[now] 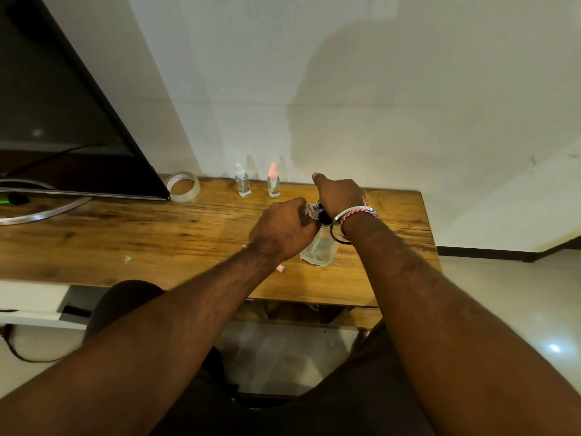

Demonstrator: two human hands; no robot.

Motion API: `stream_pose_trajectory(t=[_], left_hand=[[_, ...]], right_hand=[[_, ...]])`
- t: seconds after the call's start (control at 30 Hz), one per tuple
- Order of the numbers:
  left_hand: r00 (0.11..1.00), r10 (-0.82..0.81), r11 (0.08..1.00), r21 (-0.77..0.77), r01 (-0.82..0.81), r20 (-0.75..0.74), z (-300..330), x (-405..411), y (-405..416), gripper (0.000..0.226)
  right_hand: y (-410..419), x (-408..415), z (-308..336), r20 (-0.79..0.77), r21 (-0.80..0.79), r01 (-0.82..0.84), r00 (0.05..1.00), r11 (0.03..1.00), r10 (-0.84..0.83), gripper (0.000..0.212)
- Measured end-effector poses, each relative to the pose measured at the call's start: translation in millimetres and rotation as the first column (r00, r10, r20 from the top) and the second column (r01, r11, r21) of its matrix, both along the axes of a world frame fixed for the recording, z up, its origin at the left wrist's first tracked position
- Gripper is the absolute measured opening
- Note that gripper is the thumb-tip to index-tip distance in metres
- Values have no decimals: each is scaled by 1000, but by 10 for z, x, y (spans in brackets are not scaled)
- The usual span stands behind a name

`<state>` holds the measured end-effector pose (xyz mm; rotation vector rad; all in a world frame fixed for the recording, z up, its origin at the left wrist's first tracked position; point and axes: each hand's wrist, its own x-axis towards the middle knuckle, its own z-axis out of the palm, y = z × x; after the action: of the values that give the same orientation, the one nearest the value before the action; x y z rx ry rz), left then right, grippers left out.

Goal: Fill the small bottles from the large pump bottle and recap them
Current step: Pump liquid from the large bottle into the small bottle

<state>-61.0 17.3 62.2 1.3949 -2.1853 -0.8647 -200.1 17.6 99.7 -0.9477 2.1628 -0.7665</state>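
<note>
My left hand (284, 229) grips a small clear bottle (309, 213) at the black pump head (323, 215) my right hand (339, 193) presses on the large clear bottle (319, 250); two capped small bottles (242, 184) stand behind on the wooden table (157, 234), apparently filled.

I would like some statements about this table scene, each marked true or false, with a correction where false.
1. Two small bottles stand near the wall. True.
2. The left hand lies flat on the table. False: it holds a small clear bottle.
3. The right hand is over the large bottle. True.
4. The tape roll lies beside the large bottle. False: it sits far left, by the screen.
</note>
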Motion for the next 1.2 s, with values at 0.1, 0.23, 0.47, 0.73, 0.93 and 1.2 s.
stream_pose_trajectory(t=[0.1,0.23,0.47,0.73,0.93,1.2], left_hand=[[1000,-11,1000,-9,11,7,40,-4,-27,21],[1000,-19,999,-30,20,22,108,-2,-55,24],[999,-19,999,-42,21,51,118,-7,-32,20],[998,-11,999,-40,14,66,124,-3,-22,29],[999,-12,1000,-27,14,50,15,12,-26,20],[1000,-5,1000,-15,5,13,-5,6,-9,20]], right_hand=[[-3,-8,47,46,25,-28,999,999,27,55],[23,-38,151,217,45,-22,976,999,12,68],[43,-28,207,272,68,-68,961,995,47,88],[2,-44,70,117,12,-69,991,998,67,74],[-45,-31,-40,-60,48,-112,992,993,115,75],[-41,-19,-72,-54,25,-17,998,1000,19,72]])
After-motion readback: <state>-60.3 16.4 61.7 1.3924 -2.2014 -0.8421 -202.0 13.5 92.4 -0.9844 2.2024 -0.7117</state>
